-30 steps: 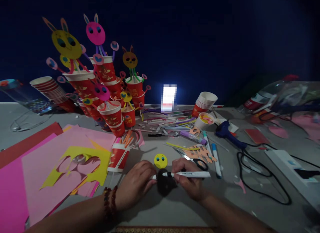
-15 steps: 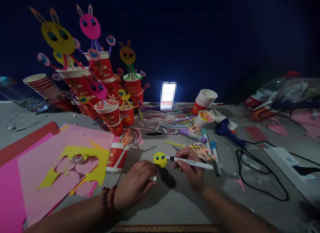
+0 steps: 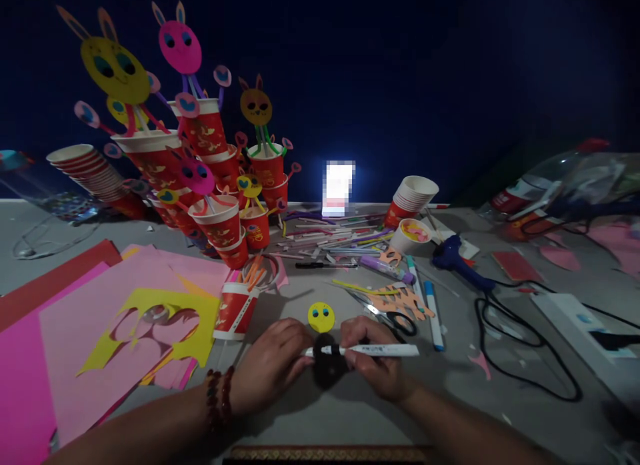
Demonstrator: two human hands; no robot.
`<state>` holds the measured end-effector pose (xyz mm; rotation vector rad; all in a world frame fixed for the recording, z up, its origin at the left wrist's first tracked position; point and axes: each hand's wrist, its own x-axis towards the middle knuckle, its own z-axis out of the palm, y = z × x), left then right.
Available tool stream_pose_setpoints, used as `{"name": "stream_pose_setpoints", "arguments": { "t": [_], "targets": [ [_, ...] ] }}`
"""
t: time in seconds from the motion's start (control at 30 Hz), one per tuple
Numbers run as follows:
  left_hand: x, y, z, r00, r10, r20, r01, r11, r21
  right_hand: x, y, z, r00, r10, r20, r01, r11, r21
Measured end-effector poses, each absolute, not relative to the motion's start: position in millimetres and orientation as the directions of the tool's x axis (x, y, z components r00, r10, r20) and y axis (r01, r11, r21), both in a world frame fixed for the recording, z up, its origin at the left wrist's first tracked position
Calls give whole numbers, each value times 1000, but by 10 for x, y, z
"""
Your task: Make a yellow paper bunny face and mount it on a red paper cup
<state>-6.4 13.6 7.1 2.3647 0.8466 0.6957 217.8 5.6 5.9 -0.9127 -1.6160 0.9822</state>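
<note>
My right hand [image 3: 373,358] grips a white marker [image 3: 385,350], held level with its black collar pointing left. My left hand [image 3: 275,355] pinches the white marker cap [image 3: 310,352], and the marker's tip is at or inside it; which of the two cannot be made out. Just beyond both hands, a small yellow paper disc [image 3: 321,317] with two blue-and-black eyes lies flat on the table, touched by neither hand. Black-handled scissors [image 3: 387,316] rest right of the disc, close behind my right hand.
Stacked red cups [image 3: 220,225] with paper bunny figures rise at the back left. A red cup [image 3: 236,312] with orange pieces stands left of the disc. Coloured paper sheets [image 3: 85,325] cover the left side. A blue glue gun [image 3: 463,265] and its black cord [image 3: 530,378] lie right.
My right hand has drawn the marker off the yellow disc, towards me, and brought its tip to the cap in my left hand. The scissors now show more fully.
</note>
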Motion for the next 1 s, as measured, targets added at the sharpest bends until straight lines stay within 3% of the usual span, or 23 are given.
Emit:
{"name": "stream_pose_setpoints", "arguments": {
  "t": [0.13, 0.3, 0.47, 0.67, 1.0],
  "targets": [
    [-57, 131, 76, 675, 676, 295, 385, -665, 640, 2147, 41, 90, -263, 897, 356, 140, 401, -905],
    [-50, 98, 77, 723, 582, 372, 289, -744, 603, 2038, -32, 182, -384, 816, 431, 208, 532, -821],
    [-31, 76, 90, 742, 478, 470, 197, -826, 528, 1931, -80, 210, -425, 683, 594, 98, 687, -720],
    [22, 42, 136, 765, 392, 510, 85, -848, 524, 1881, -120, 114, -446, 586, 676, -12, 752, -659],
    [26, 36, 145, 764, 399, 507, 99, -849, 519, 1846, -147, 86, -427, 618, 660, -15, 725, -689]
  ]
}}
